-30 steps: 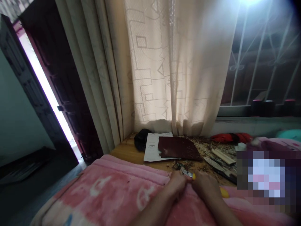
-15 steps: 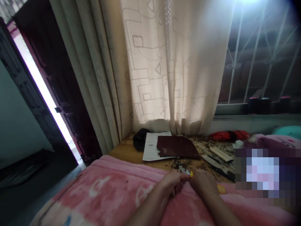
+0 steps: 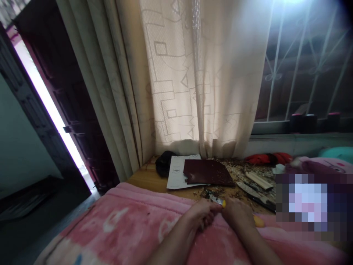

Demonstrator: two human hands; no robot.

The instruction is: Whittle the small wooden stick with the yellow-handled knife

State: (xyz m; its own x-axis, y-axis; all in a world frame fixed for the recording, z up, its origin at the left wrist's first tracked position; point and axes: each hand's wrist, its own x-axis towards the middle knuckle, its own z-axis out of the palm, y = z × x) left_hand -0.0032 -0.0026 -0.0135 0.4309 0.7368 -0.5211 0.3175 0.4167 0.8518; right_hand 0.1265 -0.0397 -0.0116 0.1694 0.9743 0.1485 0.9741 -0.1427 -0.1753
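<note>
My right hand (image 3: pixel 239 212) is closed around a yellow-handled knife (image 3: pixel 217 200). Its short metal blade points left, and the yellow handle end (image 3: pixel 258 221) sticks out behind the fist. Right beside the blade is my left hand (image 3: pixel 202 213), its fingers curled in and the thumb side close to the metal. Whatever those fingers pinch is small and mostly hidden. Dark scraps (image 3: pixel 207 193) lie just beyond the blade. Both hands rest low over a pink blanket (image 3: pixel 132 221) at the edge of the wooden table (image 3: pixel 143 176).
A dark red board (image 3: pixel 208 172) overlaps a white printed sheet (image 3: pixel 176 173), near a black bundle (image 3: pixel 164 163). Shavings litter the table around a pale wooden strip (image 3: pixel 259 180) and a large dark-handled knife (image 3: pixel 255 194). Red cloth (image 3: pixel 268 158) lies by the window.
Hardly anything differs. Both hands hold nearly the same place and grip, and the view has shifted very slightly.
</note>
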